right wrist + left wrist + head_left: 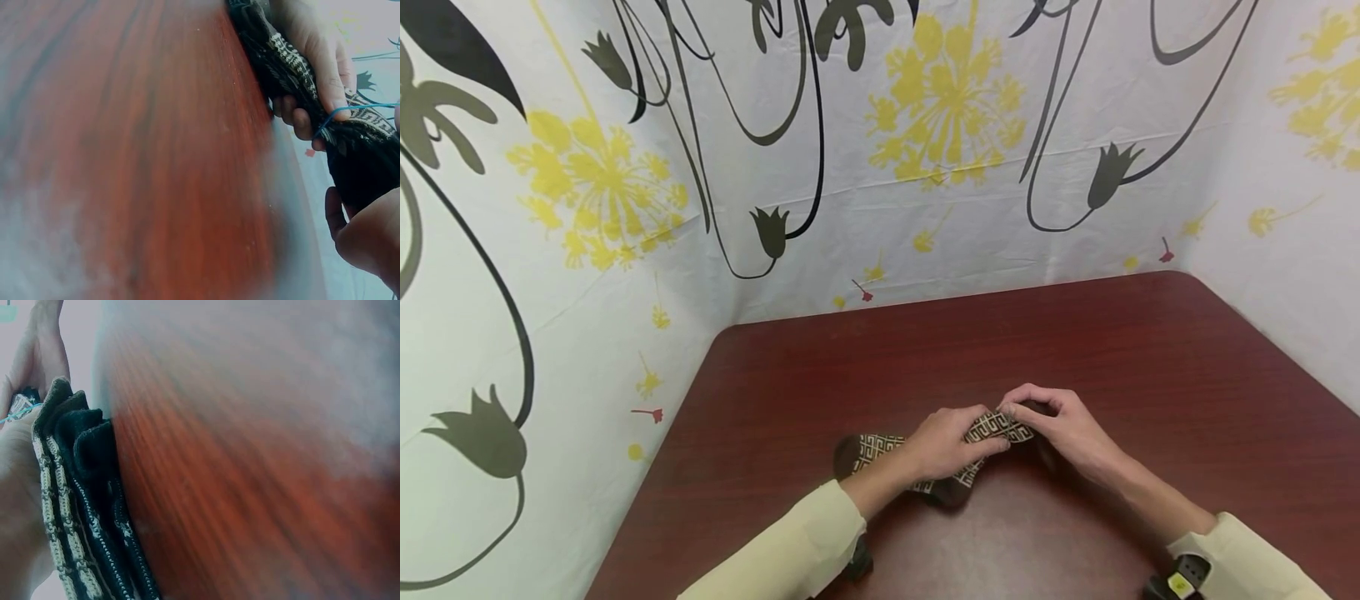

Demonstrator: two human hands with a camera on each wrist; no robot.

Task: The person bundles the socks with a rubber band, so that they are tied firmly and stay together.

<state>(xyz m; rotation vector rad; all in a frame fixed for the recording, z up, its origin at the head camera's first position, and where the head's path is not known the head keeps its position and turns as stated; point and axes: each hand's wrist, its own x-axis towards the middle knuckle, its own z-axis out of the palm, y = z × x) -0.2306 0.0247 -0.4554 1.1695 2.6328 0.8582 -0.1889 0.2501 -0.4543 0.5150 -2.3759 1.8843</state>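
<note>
A pair of socks, dark brown with a cream Greek-key pattern, lies bent over the table. My left hand grips their middle, thumb on the near side and fingers behind. In the right wrist view a thin blue string crosses the socks beside the left thumb and runs off toward a fingertip at the frame's edge. The right hand holds the dark end of the socks, thumb and forefinger close together. Stacked sock layers hang from the left hand in the left wrist view.
The dark red wooden table has rounded far corners. Behind and beside it hangs a white cloth with yellow, grey and black flower prints. A dark wrist device sits at the right sleeve.
</note>
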